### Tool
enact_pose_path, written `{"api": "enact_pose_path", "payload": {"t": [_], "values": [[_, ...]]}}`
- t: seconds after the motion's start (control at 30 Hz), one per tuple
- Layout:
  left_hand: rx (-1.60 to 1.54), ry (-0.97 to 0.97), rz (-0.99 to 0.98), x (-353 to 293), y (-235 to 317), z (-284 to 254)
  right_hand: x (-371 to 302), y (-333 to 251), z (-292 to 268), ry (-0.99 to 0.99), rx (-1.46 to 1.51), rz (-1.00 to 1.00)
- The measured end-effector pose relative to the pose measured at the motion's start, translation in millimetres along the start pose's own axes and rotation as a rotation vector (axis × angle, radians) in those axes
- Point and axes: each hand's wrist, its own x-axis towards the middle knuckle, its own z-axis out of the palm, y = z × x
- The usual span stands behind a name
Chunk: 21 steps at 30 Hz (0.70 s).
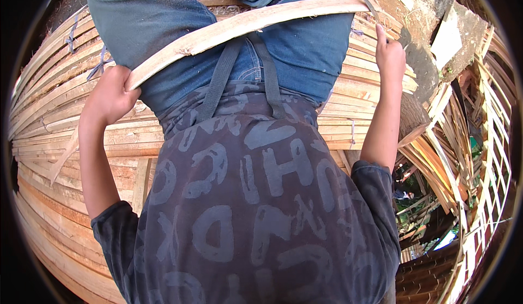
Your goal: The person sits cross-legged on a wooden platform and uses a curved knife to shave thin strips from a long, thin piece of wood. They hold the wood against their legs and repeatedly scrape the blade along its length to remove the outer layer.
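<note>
Head view: the person looks straight down over their own dark printed shirt point(256, 206) and blue jeans point(305, 48). A long pale wooden strip point(245, 25) lies bowed across the lap, over the thighs, held at both ends by the 2 hands.

The left hand point(111, 94) is closed in a fist around the strip's lower left end, with the wood emerging from the top of the fist. The right hand point(389, 53) is up at the far right end, its fingers wrapped over the strip's tip and the forefinger pointing upward along it; how tightly it grips cannot be told, since the tip is thin there and partly hidden by the fingers.

The strip's long axis runs from lower left to upper right, arching upward in the middle, so its left end sits lower in the picture and nearer the body than its right end. Both arms are stretched out from the shoulders, the left forearm rising at the left of the shirt and the right forearm at the right, so each hand has 1 end and neither reaches the middle.

Beneath the legs lies a broad stack of similar split slats point(65, 157), running mostly left to right and tied with blue cord point(71, 40) at the upper left. At the right stand leaning wooden lattice frames point(490, 140), well apart from the hands.
</note>
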Motion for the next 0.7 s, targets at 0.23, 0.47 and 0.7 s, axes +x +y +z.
{"api": "enact_pose_path", "payload": {"t": [0.23, 0.47, 0.7], "values": [[0.076, 0.073, -0.006, 6, 7, 3, -19, -2, -18, -0.067, 0.014, -0.048], [0.013, -0.095, -0.055, 8, 6, -6, -34, -11, 6, -0.028, -0.005, -0.221], [0.059, 0.101, 0.066, 15, 1, 4, -52, -29, 13, 0.013, 0.046, -0.245]]}}
